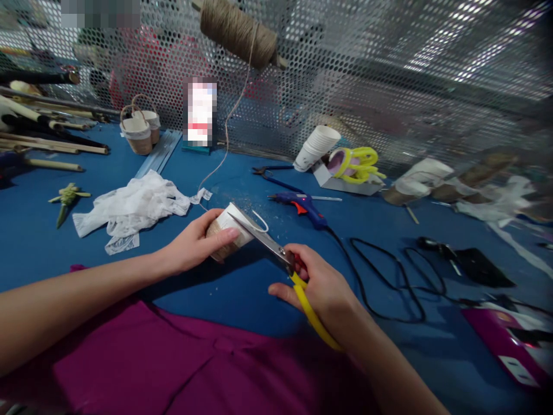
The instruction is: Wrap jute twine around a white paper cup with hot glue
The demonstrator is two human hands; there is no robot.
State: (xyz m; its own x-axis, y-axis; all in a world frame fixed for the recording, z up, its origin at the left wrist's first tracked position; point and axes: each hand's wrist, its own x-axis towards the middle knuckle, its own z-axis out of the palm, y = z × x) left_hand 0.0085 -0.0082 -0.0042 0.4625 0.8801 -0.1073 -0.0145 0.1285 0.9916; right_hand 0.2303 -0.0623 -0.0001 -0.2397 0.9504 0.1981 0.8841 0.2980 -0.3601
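My left hand (207,237) is wrapped round a paper cup (223,245) tipped on its side, its lower part covered in brown twine. Yellow-handled scissors (266,241) are gripped in my right hand (319,282), the thumb standing apart from the handle. Their metal blades lie at the white rim of the cup, where a thin curled strip of paper (261,220) sticks out. Twine (227,135) runs down from a large spool (237,31) towards the cup; where it ends behind my left hand is hidden.
White lace (133,204) lies left of the cup. Beyond it stand small twine-wrapped baskets (139,135) and a lit phone (199,115). A blue glue gun (302,206), pliers (276,173), stacked paper cups (317,147) and a black cord (389,282) are to the right. Perforated metal mesh closes off the back.
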